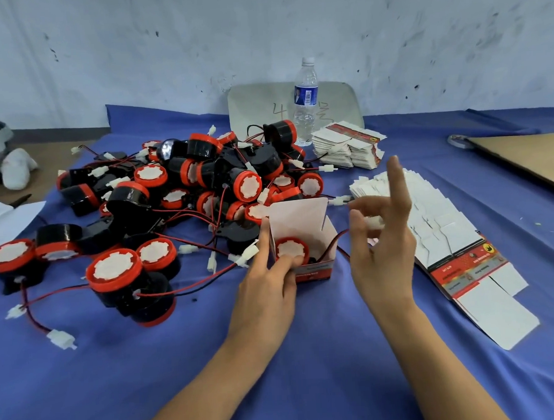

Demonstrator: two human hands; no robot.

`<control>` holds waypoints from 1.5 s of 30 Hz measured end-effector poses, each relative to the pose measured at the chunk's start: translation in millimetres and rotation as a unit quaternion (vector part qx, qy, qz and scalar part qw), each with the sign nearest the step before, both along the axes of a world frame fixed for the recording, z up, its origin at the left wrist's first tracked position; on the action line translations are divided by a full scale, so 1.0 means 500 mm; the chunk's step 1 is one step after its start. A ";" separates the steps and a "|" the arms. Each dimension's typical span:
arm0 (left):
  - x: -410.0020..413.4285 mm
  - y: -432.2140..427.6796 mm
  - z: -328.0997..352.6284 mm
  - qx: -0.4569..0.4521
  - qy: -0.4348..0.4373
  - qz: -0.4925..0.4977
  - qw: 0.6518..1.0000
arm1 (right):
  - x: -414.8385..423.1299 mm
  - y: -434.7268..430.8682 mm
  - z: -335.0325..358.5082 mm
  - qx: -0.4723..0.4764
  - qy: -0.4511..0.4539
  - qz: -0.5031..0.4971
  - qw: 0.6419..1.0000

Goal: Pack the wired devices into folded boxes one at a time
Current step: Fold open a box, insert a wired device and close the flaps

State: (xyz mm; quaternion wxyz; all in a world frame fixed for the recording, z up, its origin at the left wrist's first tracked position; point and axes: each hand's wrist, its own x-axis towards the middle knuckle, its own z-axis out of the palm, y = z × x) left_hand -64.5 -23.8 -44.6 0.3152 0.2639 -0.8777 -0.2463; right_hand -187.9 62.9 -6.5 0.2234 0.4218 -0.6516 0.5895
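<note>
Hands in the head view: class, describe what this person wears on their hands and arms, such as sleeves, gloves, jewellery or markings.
The left hand and right hand are bare, with no gloves, rings, watch or wristbands visible. No sleeves show, and both arms are uncovered down to the frame's lower edge. No markings can be seen.

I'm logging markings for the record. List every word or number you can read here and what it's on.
"4": handwritten on the pale board behind the water bottle.
Marks right of the bottle: partly hidden, unreadable.
Bottle label: too blurred.
Print on the open box and the flat boxes: too blurred.
</note>
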 end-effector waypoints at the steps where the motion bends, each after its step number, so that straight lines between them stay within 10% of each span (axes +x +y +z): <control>1: -0.002 -0.004 -0.002 0.016 0.012 -0.001 1.000 | -0.002 0.001 0.000 0.002 0.000 -0.006 1.000; 9: -0.003 -0.033 -0.010 0.075 0.091 -0.064 0.991 | 0.022 0.002 0.009 -0.067 -0.093 0.050 0.992; 20: 0.002 -0.031 -0.009 0.048 0.065 -0.082 0.993 | 0.007 -0.008 -0.013 0.165 0.044 -0.012 0.985; 35: 0.001 -0.031 -0.008 0.013 0.057 -0.088 0.994 | 0.012 -0.019 -0.027 0.528 0.117 -0.079 0.837; 45: 0.006 -0.034 -0.009 0.104 0.104 -0.066 0.987 | 0.023 -0.003 -0.008 0.476 0.091 -0.021 0.875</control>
